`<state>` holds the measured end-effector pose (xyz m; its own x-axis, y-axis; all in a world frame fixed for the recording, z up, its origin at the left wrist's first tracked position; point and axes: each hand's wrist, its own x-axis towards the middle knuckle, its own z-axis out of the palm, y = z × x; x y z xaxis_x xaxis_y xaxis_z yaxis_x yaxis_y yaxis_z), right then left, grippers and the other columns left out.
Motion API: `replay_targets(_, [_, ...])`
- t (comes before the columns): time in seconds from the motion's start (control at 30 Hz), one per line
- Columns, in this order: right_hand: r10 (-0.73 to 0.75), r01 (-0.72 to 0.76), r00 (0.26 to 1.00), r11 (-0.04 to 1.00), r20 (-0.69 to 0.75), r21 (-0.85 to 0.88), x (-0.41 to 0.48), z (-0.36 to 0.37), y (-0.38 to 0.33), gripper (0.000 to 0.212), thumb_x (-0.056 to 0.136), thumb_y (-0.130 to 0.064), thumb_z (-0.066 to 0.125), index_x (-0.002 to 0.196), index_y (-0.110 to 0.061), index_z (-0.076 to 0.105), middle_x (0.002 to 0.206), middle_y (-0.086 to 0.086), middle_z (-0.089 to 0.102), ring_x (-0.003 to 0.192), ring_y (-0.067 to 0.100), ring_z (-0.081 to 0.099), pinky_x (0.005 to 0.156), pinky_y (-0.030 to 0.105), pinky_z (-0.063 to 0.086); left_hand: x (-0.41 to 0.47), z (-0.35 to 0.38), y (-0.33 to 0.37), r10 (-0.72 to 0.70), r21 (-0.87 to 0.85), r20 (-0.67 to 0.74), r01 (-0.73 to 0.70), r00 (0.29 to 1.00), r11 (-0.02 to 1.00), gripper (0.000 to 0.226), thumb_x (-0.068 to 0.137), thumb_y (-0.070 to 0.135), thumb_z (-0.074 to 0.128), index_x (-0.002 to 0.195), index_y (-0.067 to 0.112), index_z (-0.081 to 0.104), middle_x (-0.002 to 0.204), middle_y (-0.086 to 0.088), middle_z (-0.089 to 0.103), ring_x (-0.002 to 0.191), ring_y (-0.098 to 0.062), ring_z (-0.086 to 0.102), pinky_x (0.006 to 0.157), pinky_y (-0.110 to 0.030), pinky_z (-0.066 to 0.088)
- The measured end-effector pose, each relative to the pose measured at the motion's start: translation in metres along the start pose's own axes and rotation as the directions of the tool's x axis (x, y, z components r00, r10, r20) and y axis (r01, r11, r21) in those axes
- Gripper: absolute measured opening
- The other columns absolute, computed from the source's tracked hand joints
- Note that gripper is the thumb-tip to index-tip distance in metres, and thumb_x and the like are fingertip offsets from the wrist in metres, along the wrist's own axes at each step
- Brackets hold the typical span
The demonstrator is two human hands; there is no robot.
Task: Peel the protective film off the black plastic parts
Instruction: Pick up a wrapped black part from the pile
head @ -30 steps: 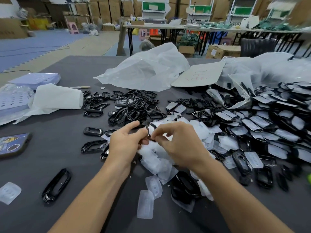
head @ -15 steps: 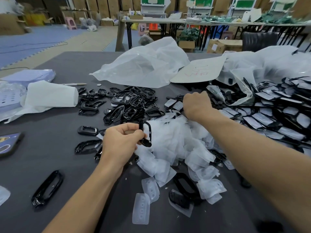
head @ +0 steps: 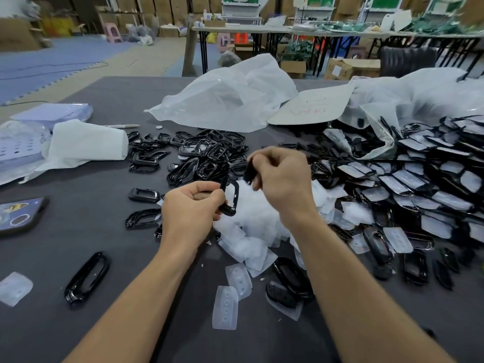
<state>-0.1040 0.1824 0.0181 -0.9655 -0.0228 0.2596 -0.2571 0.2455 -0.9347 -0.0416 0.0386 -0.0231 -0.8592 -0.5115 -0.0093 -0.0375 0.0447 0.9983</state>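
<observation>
Right hand blurred; its black part indistinct; phone cut by left edge

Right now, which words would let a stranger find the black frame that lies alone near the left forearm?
Start at the grey table, near edge, left of the left forearm. A long black frame lies there alone, tilted. Unlike the frames heaped further back, nothing touches it.

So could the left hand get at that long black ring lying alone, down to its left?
Probably yes: only bare table lies between the left hand and the ring, though the hand is gripping another black part.
</observation>
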Motion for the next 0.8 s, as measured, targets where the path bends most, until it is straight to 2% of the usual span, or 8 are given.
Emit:
replay_targets(0.1, [0.059,-0.071,0.993,0.990,0.100,0.123,-0.023,0.005,0.006,0.024,0.092,-0.001,0.064,0.077,-0.017,0.072,0.053,0.004,0.067,0.048,0.018,0.066,0.050,0.028,0.050,-0.002,-0.001,0.000,0.041,-0.018,-0.008,-0.041,0.999,0.999,0.019,0.068,0.028,0.079,0.083,0.040,0.081,0.072,0.002,0.079,0.060,-0.012,0.073,0.058,-0.023,0.058])
replay_targets(0.23, [0.046,-0.066,0.992,0.982,0.118,0.175,-0.028,0.005,0.010,0.016,0.088,0.003,0.066,0.083,-0.011,0.073,0.060,0.004,0.071,0.052,0.017,0.070,0.051,0.024,0.051,-0.002,0.001,0.002,0.029,-0.095,0.068,-0.023,0.997,0.995,0.027,0.082,0.007,0.082,0.079,0.034,0.084,0.076,-0.004,0.080,0.059,-0.013,0.068,0.059,-0.021,0.057])
replay_targets(0.37, [-0.010,-0.002,0.997,0.989,0.081,0.146,-0.028,0.004,0.014,0.016,0.086,-0.001,0.073,0.079,-0.016,0.075,0.061,0.001,0.072,0.054,0.017,0.070,0.054,0.021,0.049,0.000,0.002,0.004,-0.021,-0.165,0.097,0.037,0.995,0.986,0.018,0.086,0.001,0.077,0.085,0.017,0.085,0.082,-0.011,0.080,0.064,-0.019,0.064,0.059,-0.022,0.055])
replay_targets(0.5, [-0.055,0.047,0.997,0.984,0.046,0.170,-0.027,0.003,0.016,0.020,0.084,-0.001,0.077,0.077,-0.020,0.079,0.067,-0.002,0.075,0.058,0.014,0.069,0.057,0.019,0.051,-0.001,0.002,0.006,-0.031,-0.219,0.134,0.060,0.990,0.974,0.025,0.089,0.002,0.074,0.082,0.023,0.086,0.082,-0.007,0.080,0.064,-0.015,0.067,0.058,-0.020,0.054])
replay_targets(0.6, [-0.062,0.060,0.998,0.988,0.011,0.139,-0.026,0.001,0.017,0.020,0.081,-0.006,0.082,0.076,-0.026,0.081,0.072,-0.008,0.076,0.065,0.007,0.070,0.064,0.017,0.052,0.000,0.002,0.005,-0.050,-0.223,0.151,0.083,0.987,0.971,0.019,0.090,0.007,0.074,0.087,0.021,0.086,0.087,-0.008,0.081,0.066,-0.015,0.069,0.057,-0.021,0.054])
replay_targets(0.7, [-0.037,0.037,0.999,0.993,-0.001,0.109,-0.024,0.001,0.019,0.018,0.080,-0.008,0.083,0.075,-0.025,0.082,0.073,-0.009,0.077,0.070,0.009,0.072,0.069,0.022,0.054,0.000,0.002,0.005,-0.057,-0.228,0.177,0.097,0.983,0.969,0.017,0.091,0.008,0.073,0.089,0.020,0.086,0.087,-0.008,0.081,0.066,-0.013,0.071,0.056,-0.020,0.054])
replay_targets(0.8, [-0.070,0.070,0.998,0.996,-0.006,0.050,-0.025,0.003,0.019,0.017,0.081,-0.009,0.082,0.076,-0.025,0.082,0.072,-0.012,0.076,0.068,0.006,0.071,0.067,0.018,0.052,-0.001,0.003,0.004,-0.042,-0.214,0.195,0.084,0.980,0.973,0.021,0.090,0.006,0.074,0.086,0.023,0.086,0.086,-0.007,0.081,0.068,-0.014,0.072,0.057,-0.020,0.055])
